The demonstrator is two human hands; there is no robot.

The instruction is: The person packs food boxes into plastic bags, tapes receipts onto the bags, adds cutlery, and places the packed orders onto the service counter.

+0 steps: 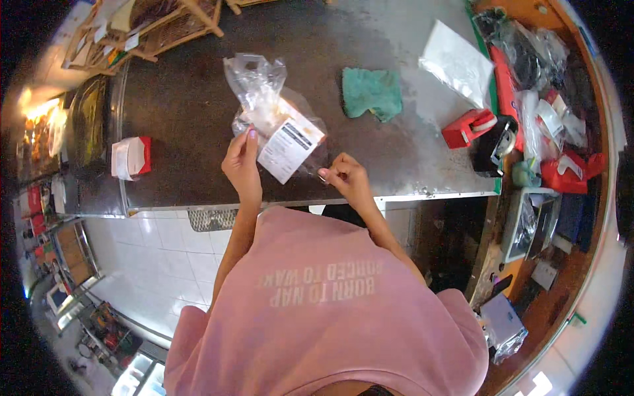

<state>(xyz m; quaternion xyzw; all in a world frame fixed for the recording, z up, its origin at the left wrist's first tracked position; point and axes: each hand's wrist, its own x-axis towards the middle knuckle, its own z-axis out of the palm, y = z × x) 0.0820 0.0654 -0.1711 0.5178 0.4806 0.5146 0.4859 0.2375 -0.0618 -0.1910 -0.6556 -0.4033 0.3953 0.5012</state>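
On the dark metal counter (188,99) in front of me lies a clear plastic bag (255,74), its handle end crumpled and pointing away. Through the film shows a light brown box or container (302,119), mostly hidden. A white printed slip (286,151) with a black band rests over the near side of the bag. My left hand (242,161) pinches the bag's left side between thumb and finger. To the right of the slip, my right hand (349,180) has thumb and forefinger closed on a thin clear part of the bag, near the counter edge.
A folded green cloth (372,93) lies right of the bag. Farther right are a stack of white plastic sheets or bags (458,62) and a red tape dispenser (465,129). A red-and-white box (131,158) sits at left, and a wooden rack (163,29) stands behind.
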